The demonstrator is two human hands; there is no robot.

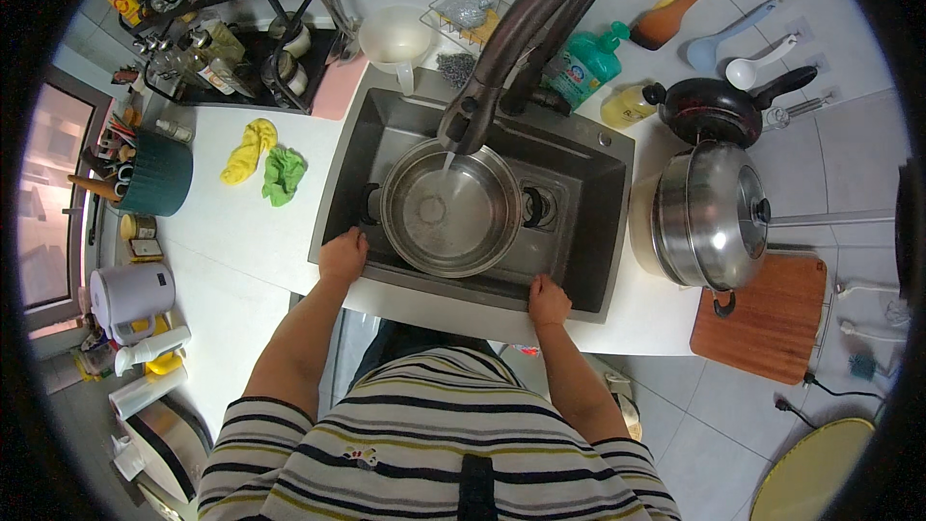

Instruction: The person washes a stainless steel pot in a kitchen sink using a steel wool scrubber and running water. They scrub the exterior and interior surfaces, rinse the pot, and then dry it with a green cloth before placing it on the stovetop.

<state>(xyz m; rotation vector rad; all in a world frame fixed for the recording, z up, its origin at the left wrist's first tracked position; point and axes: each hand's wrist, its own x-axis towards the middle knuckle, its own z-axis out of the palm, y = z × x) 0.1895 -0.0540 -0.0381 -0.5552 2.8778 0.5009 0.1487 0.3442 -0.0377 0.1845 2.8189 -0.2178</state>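
Observation:
A stainless steel pot (452, 210) with two black side handles sits in the dark kitchen sink (579, 231). Water runs from the dark faucet (506, 58) into the pot, which holds some water. My left hand (344, 255) rests on the sink's front rim at the left, fingers curled over the edge, close to the pot's left handle. On the same rim, farther right, lies my right hand (549, 300), also curled over the edge and apart from the pot. Neither hand shows an object in it.
Yellow (250, 152) and green cloths (283, 175) lie on the left counter. A white plastic jug (396, 40), a green soap bottle (584, 69) and a yellow bottle (626, 107) stand behind the sink. At the right are a lidded steamer pot (712, 217) and a wooden cutting board (767, 318).

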